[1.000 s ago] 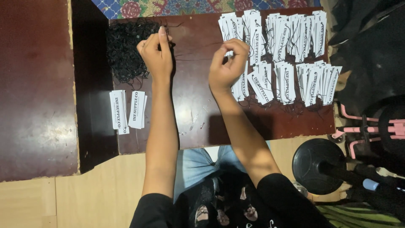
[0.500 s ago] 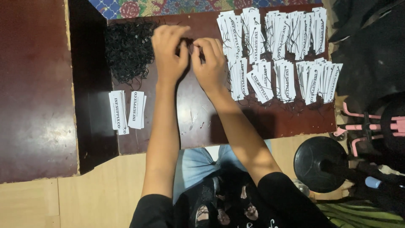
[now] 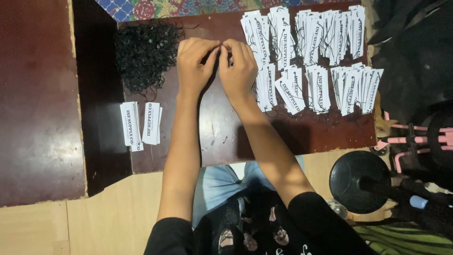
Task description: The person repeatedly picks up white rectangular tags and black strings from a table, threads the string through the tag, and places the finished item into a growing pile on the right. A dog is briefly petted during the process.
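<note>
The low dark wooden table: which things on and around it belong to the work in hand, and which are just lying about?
In use:
left hand
right hand
tangled pile of black string loops
rows of strung white paper tags
two small stacks of white paper tags

Lying about:
round black stand base
pink metal frame
patterned floral cloth

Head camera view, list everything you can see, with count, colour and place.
black string pile: one, black, far left of the board
paper tags with strings: many, in rows, white, right part of the board
small tag stacks: two, white, near left of the board
wooden board: one, dark red-brown, centre
dark wooden panel: one, red-brown, left
round stand base: one, black, lower right
patterned cloth: one, blue with flowers, top edge
left hand: fingertips meeting the right's, mid-board
right hand: beside it, pinching something too small to tell
</note>
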